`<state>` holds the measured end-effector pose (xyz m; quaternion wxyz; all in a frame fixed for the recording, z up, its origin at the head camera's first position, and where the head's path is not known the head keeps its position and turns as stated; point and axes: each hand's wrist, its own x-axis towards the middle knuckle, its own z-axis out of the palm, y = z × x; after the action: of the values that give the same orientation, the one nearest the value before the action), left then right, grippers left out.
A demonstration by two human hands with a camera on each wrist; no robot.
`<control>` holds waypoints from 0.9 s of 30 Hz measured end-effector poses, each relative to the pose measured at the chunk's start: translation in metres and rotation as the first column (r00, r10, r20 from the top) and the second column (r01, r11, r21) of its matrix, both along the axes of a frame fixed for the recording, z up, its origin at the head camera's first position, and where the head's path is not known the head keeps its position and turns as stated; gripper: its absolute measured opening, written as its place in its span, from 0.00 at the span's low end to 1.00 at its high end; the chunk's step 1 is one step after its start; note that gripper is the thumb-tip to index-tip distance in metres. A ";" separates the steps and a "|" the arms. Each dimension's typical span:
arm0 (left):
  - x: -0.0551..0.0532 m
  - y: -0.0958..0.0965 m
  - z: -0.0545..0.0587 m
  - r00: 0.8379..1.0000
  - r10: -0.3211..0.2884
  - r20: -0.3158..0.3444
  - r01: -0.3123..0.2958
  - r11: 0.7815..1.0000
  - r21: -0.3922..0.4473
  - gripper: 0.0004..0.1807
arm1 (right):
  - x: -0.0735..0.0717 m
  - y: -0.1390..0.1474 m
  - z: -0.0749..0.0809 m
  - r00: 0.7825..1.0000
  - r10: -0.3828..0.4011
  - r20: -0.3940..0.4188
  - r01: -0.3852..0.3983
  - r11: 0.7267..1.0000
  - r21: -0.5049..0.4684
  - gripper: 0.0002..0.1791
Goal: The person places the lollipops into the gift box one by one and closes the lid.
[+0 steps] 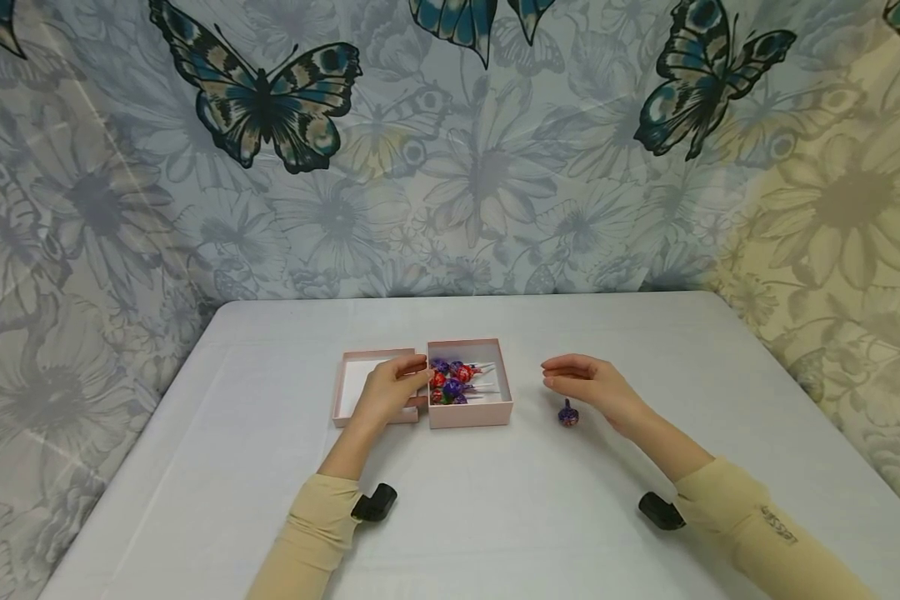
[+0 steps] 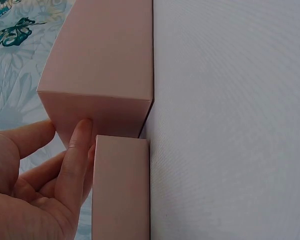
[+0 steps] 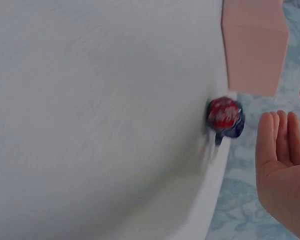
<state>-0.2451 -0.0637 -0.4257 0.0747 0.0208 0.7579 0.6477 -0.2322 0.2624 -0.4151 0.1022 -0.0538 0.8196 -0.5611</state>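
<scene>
A pink box (image 1: 471, 416) stands open-topped on the table and holds several lollipops (image 1: 453, 388) in purple and red wrappers, their white sticks toward the right. My left hand (image 1: 387, 387) reaches over the pink lid (image 1: 355, 375) and touches the box's left wall with its fingers (image 2: 76, 150). To the right of the box, a single lollipop (image 1: 567, 415) with a purple and red wrapper lies on the table. Just above it hovers my right hand (image 1: 596, 389), fingers extended and apart from the lollipop, holding nothing.
A white cloth covers the table (image 1: 465, 508). Butterfly-patterned fabric (image 1: 487, 175) hangs behind the table and at both sides. Black wrist cameras (image 1: 376, 502) sit at both sleeves.
</scene>
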 end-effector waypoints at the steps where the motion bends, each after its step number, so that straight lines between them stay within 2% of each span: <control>1: 0.000 0.000 0.000 1.000 0.000 0.003 0.000 1.000 0.002 0.24 | 0.001 0.003 -0.001 1.000 -0.001 0.000 0.001 1.000 0.006 0.31; 8: 0.000 0.000 0.000 1.000 -0.004 -0.002 0.004 1.000 0.004 0.24 | 0.004 0.021 -0.006 0.999 0.038 -0.021 -0.036 0.993 0.110 0.26; 15: 0.001 0.000 0.000 1.000 -0.008 -0.009 0.008 1.000 0.010 0.24 | 0.005 0.038 -0.008 0.983 0.154 -0.102 -0.119 0.950 0.290 0.19; 18: 0.001 0.000 0.000 1.000 -0.009 -0.009 0.009 1.000 0.012 0.24 | 0.005 0.044 -0.009 0.961 0.234 -0.145 -0.177 0.929 0.326 0.19; 22: 0.001 0.000 0.000 1.000 -0.006 -0.009 0.006 1.000 0.011 0.24 | 0.005 0.049 -0.013 0.916 0.344 -0.207 -0.253 0.895 0.368 0.19; 27: 0.001 0.000 0.000 1.000 -0.007 -0.013 0.008 1.000 0.013 0.24 | 0.006 0.048 -0.014 0.868 0.422 -0.262 -0.282 0.853 0.440 0.18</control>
<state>-0.2440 -0.0634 -0.4255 0.0722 0.0283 0.7540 0.6523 -0.2262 0.3104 -0.4291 0.0662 -0.2827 0.8944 -0.3402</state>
